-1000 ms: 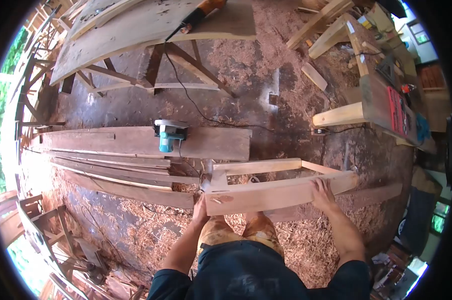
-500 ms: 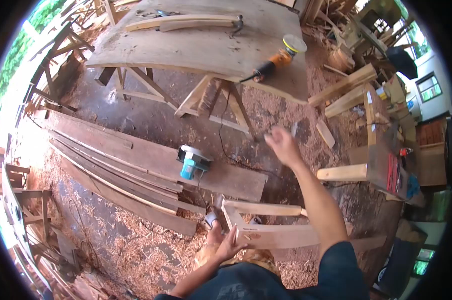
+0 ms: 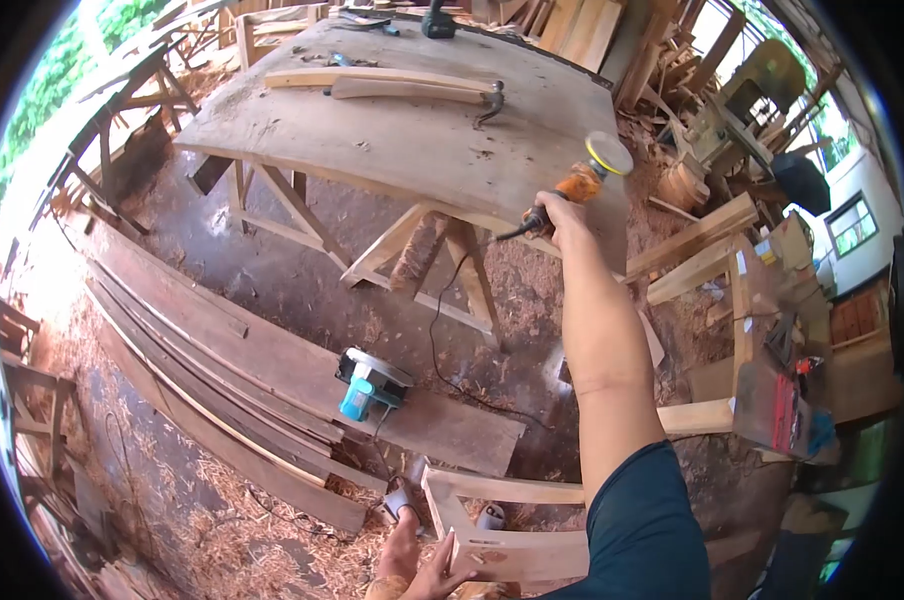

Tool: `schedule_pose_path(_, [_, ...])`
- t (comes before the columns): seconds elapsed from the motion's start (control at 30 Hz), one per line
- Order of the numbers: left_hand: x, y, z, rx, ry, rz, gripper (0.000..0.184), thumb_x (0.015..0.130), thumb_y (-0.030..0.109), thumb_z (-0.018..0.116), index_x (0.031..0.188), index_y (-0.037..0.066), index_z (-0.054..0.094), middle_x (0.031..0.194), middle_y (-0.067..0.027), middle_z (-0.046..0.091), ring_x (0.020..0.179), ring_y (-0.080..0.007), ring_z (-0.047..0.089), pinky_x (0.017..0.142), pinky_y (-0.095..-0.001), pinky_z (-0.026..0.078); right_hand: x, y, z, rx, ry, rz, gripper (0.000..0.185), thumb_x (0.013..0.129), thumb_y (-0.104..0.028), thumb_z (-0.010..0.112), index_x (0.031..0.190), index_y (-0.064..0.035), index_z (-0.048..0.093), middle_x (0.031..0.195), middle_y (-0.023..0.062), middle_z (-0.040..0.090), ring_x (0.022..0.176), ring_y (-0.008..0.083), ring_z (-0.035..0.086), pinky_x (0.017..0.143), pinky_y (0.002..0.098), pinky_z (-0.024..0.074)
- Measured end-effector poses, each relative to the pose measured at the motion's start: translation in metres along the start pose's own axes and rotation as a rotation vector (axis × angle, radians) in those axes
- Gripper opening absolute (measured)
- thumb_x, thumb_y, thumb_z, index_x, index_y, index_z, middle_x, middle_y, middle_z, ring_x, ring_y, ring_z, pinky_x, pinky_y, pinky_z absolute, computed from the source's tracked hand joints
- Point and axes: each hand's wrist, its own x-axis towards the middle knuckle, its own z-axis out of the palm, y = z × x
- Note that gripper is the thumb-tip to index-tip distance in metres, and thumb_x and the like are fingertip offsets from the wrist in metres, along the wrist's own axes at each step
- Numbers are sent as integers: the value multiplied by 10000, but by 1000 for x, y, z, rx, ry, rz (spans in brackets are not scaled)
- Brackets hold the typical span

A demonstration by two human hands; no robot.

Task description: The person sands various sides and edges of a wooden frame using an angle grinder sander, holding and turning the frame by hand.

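Observation:
My right hand (image 3: 560, 215) reaches out over the table's near edge, its fingers wrapped round the dark body of an orange and black sander (image 3: 579, 185). A round yellow-rimmed pad (image 3: 609, 153) faces up at the sander's far end, and its cord drops off the table. Low in view, my left hand (image 3: 435, 576) grips the near corner of a pale wooden frame (image 3: 522, 560). The frame stands close against my legs, with slots showing in its near piece. My right sleeve and arm hide the frame's right end.
On the worktable (image 3: 392, 150) lie a hammer (image 3: 490, 100) and curved wood strips (image 3: 372, 77); a drill (image 3: 437, 22) stands at its back. A teal circular saw (image 3: 369, 385) rests on long boards (image 3: 452, 425) on the floor. Shavings and cords spread around my feet. Lumber crowds the right.
My right hand has moved forward from above the floor onto the sander and closed round it. My left hand stays on the wooden frame. The view has tilted up.

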Motion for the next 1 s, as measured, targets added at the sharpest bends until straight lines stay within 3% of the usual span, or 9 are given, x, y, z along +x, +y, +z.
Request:
schedule_pose_path(0.17, [9, 34, -21, 317, -96, 103, 1020, 824, 327, 835, 1570, -54, 254, 1597, -284, 301, 1513, -380, 287, 1218, -419, 279, -29, 6, -82, 161, -504, 78, 217, 752, -193, 708, 882, -105, 559, 652, 57, 583, 521, 219, 624, 491, 380, 558])
schedule_pose_path(0.23, [-1, 16, -4, 33, -130, -60, 975, 842, 238, 810, 1589, -11, 236, 1564, -255, 362, 1471, -357, 352, 1186, -437, 328, -78, -3, -127, 83, -524, 136, 323, 788, -223, 692, 1029, -56, 555, 752, 114, 665, 543, 197, 646, 466, 360, 538])
schedule_pose_path(0.3, [4, 28, 6, -387, -151, -323, 939, 892, 92, 762, 1622, 47, 173, 1540, -203, 421, 1408, -288, 451, 1114, -436, 445, -114, 0, -165, 208, -678, 272, 241, 762, -208, 692, 878, -20, 594, 694, 102, 639, 506, 190, 613, 448, 325, 523])
schedule_pose_path(0.4, [-6, -2, 10, -325, -124, -311, 773, 930, 10, 700, 1572, 65, 273, 1406, -118, 542, 1173, -204, 597, 945, -328, 538, -177, 4, -269, -130, -618, -34, 432, 657, -192, 757, 980, 53, 607, 771, 117, 640, 597, 212, 630, 520, 332, 512])
schedule_pose_path(0.57, [-12, 23, 19, -275, -37, -436, 658, 956, 64, 679, 1529, 99, 357, 1287, -67, 603, 1004, -133, 617, 761, -253, 532, -301, -63, -487, -831, -118, -835, 735, 624, -149, 754, 1304, -5, 513, 1133, 226, 633, 1086, 379, 645, 928, 456, 512])
schedule_pose_path(0.7, [-8, 26, 26, -188, -37, -415, 649, 935, 248, 762, 1474, 231, 402, 1239, -16, 635, 1064, -171, 635, 790, -355, 547, -413, -147, -660, -1241, 475, -859, 740, 726, -80, 799, 1405, -78, 504, 1334, 199, 592, 1279, 388, 568, 1042, 441, 490])
schedule_pose_path(0.8, [-6, 24, 33, -79, 37, -531, 672, 895, 372, 802, 1437, 241, 427, 1268, -31, 606, 1110, -214, 599, 839, -495, 488, -488, -174, -788, -1597, 680, -1026, 685, 717, -106, 843, 1332, -56, 545, 1254, 185, 633, 1152, 366, 648, 955, 432, 532])
schedule_pose_path(0.87, [-8, 31, 39, -63, 118, -497, 629, 909, 270, 791, 1431, 153, 459, 1171, -22, 621, 902, -102, 606, 548, -230, 443, -538, -149, -862, -1652, 905, -859, 662, 742, -154, 839, 1332, -69, 550, 1277, 189, 627, 1186, 405, 618, 948, 457, 529])
schedule_pose_path(1.0, [-13, 31, 47, 376, 213, -230, 825, 894, 341, 795, 1543, 75, 361, 1350, -182, 586, 1227, -299, 579, 955, -407, 516, -614, -57, -903, -1392, 1082, -498, 601, 774, -190, 838, 1283, -18, 569, 1062, 170, 703, 946, 403, 688, 870, 445, 532])
